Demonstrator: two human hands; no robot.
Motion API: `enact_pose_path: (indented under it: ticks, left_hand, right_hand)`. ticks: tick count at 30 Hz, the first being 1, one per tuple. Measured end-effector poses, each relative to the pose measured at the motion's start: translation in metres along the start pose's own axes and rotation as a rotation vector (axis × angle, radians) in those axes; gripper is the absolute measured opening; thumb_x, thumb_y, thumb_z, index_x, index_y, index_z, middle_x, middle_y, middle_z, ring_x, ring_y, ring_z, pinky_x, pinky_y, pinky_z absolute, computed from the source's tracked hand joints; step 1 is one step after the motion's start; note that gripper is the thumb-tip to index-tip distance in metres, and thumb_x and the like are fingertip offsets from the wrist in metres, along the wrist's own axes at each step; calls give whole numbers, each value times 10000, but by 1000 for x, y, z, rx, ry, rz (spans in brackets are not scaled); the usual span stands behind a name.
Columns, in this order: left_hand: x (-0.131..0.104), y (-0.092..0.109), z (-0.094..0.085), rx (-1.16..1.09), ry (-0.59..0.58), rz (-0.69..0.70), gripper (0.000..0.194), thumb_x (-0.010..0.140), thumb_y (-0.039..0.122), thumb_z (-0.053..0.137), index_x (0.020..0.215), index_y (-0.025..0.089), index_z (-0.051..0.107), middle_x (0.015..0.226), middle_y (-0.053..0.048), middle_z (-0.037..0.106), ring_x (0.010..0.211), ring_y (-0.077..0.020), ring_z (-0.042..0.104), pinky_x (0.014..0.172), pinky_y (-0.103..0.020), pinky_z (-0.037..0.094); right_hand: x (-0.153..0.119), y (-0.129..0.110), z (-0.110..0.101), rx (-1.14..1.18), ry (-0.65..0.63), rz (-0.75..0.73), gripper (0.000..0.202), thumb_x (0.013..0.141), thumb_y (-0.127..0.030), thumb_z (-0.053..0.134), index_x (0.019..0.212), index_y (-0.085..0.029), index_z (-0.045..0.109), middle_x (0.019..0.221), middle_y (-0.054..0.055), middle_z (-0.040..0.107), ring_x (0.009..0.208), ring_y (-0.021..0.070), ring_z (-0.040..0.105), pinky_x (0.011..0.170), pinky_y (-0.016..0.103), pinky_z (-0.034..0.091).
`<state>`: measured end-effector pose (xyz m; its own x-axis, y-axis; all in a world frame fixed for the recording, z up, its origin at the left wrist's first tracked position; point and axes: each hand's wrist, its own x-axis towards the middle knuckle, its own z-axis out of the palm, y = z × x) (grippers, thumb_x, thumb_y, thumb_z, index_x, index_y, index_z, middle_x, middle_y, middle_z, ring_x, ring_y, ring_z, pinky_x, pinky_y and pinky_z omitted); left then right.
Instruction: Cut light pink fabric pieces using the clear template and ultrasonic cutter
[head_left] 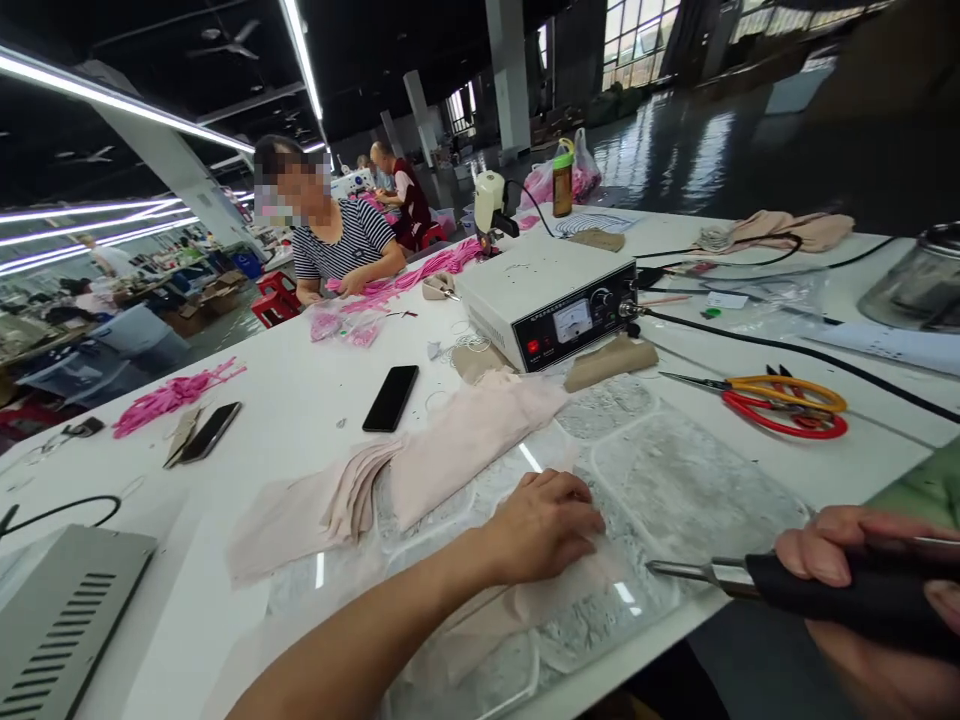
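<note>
My left hand (pixel 544 525) rests palm down on a thin, pale pink fabric piece (pixel 517 610), its fingers slightly bent and apart. Beneath lies a clear-topped mat with a grey stone pattern (pixel 697 485). My right hand (pixel 847 560) is closed around the black handle of a pen-like tool (pixel 780 585); its metal tip points left, just right of the left hand and over the mat. Beyond the left hand lies a folded pale pink fabric (pixel 472 450), beside a fanned stack of similar pieces (pixel 352 490).
Behind the mat stands a white control box (pixel 551 290) with a dial and cables. Scissors (pixel 787 400) lie at the right. A black phone (pixel 391 398) and pink straps (pixel 176 397) are on the left. A person in a striped top (pixel 345 245) sits across the table.
</note>
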<state>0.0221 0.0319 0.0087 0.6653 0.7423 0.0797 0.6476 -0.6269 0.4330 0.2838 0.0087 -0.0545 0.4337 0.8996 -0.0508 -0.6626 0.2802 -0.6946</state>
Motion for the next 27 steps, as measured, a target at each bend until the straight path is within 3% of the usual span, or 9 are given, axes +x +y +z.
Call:
enact_pose_path:
  ticks: [6,13,19,27]
  left_hand:
    - [1,-5,2,-38,-11,-22,22,836,162,667,825,181,669,1078,-50,587,1011,-171,569,941,-320,422]
    - [1,-7,1,-62,-36,-11,36,844,175,659,872,193,674,1072,-45,588,1017,-177,561,953,-331,404]
    - [1,-8,1,-102,-24,-15,48,862,170,637,833,178,674,1074,-55,585,1022,-176,562,971,-336,397]
    - [2,-11,0,-114,-18,18,27,839,155,670,833,181,671,1072,-33,599,1008,-158,573,978,-315,389]
  right_hand:
    - [-21,-10,27,-5,38,-5,250,556,-317,593,790,-236,559,747,3,464,531,142,407,454,321,393]
    - [-28,-5,27,-69,-60,-20,283,607,-356,581,860,-232,603,731,18,489,524,152,427,450,336,426]
    - [-33,-2,29,102,-4,36,276,604,-315,602,871,-248,576,780,12,472,572,145,425,501,315,464]
    - [-38,-11,50,3,24,11,282,514,-343,642,761,-229,568,714,-15,404,503,135,411,430,318,414]
